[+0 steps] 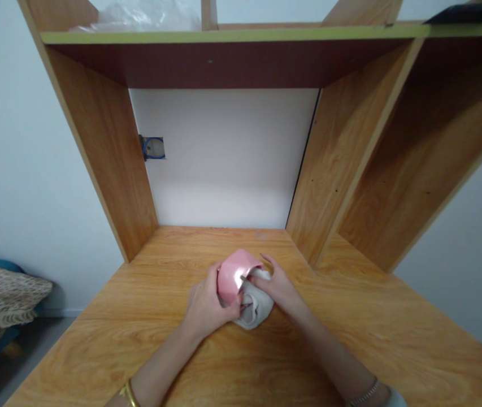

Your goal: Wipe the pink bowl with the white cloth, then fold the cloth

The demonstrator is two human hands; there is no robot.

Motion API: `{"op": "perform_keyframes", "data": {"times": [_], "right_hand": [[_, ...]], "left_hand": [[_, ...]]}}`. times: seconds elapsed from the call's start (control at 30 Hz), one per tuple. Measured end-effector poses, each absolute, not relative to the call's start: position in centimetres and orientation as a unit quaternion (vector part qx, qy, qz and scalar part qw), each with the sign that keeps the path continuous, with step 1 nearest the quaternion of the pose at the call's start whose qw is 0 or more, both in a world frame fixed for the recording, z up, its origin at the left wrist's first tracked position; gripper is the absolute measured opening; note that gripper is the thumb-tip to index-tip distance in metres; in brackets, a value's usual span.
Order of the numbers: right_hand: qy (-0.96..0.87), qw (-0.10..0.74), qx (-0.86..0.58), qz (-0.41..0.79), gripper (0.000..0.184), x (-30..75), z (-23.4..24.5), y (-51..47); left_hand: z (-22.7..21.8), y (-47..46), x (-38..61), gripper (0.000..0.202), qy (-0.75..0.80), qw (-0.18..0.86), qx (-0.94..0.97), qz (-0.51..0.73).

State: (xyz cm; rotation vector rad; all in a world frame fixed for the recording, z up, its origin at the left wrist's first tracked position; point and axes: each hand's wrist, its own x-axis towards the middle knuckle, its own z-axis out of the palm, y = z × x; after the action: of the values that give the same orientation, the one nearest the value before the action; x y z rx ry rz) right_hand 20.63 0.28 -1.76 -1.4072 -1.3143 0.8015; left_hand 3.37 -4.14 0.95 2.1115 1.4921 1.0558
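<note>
A shiny pink bowl [237, 272] is tipped on its side above the wooden desk, its opening turned toward the right. My left hand [210, 302] is closed around its left side, with the thumb at the rim. My right hand [275, 284] is closed on a light grey cloth [255, 308] and presses part of it into the bowl's opening. The rest of the cloth hangs in folds below the bowl. Some fingertips of both hands are hidden by the bowl and the cloth.
The wooden desktop [147, 345] spreads around my hands. Upright wooden panels [105, 158] stand at its back under a shelf [232, 37] holding clear plastic [143, 16]. An uncovered wall box [154, 148] shows wires. At far left is a patterned throw [3, 294] with fringe.
</note>
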Motion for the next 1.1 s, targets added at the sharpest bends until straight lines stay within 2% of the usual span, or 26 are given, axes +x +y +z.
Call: {"op": "perform_keyframes", "data": {"times": [0.07, 0.2, 0.43, 0.67, 0.8, 0.93, 1.1], "right_hand": [[-0.568, 0.478, -0.599, 0.298, 0.073, 21.1, -1.6, 0.3], [-0.605, 0.461, -0.6, 0.248, 0.073, 21.0, -0.8, -0.4], [-0.645, 0.431, -0.591, 0.22, 0.069, 20.2, 0.0, -1.3], [-0.671, 0.456, -0.493, 0.314, 0.06, 20.9, -1.9, -0.6], [-0.656, 0.473, -0.48, 0.341, 0.063, 21.0, -2.2, -0.4], [-0.612, 0.512, -0.495, 0.345, 0.064, 20.7, -2.4, -0.2], [-0.552, 0.589, -0.468, 0.361, 0.051, 20.3, -1.7, 0.0]], "left_hand": [[1.0, -4.2, 3.3, 0.061, 0.536, 0.158, 0.751, 0.351], [0.9, -4.0, 3.1, 0.065, 0.559, 0.144, 0.749, 0.326], [1.1, -3.4, 2.5, 0.053, 0.536, 0.132, 0.754, 0.356], [0.9, -3.5, 2.7, 0.057, 0.529, 0.158, 0.753, 0.358], [0.6, -3.3, 2.5, 0.058, 0.506, 0.202, 0.739, 0.396], [0.2, -2.8, 2.4, 0.059, 0.482, 0.258, 0.712, 0.441], [-0.2, -3.1, 3.4, 0.067, 0.43, 0.342, 0.695, 0.464]]}}
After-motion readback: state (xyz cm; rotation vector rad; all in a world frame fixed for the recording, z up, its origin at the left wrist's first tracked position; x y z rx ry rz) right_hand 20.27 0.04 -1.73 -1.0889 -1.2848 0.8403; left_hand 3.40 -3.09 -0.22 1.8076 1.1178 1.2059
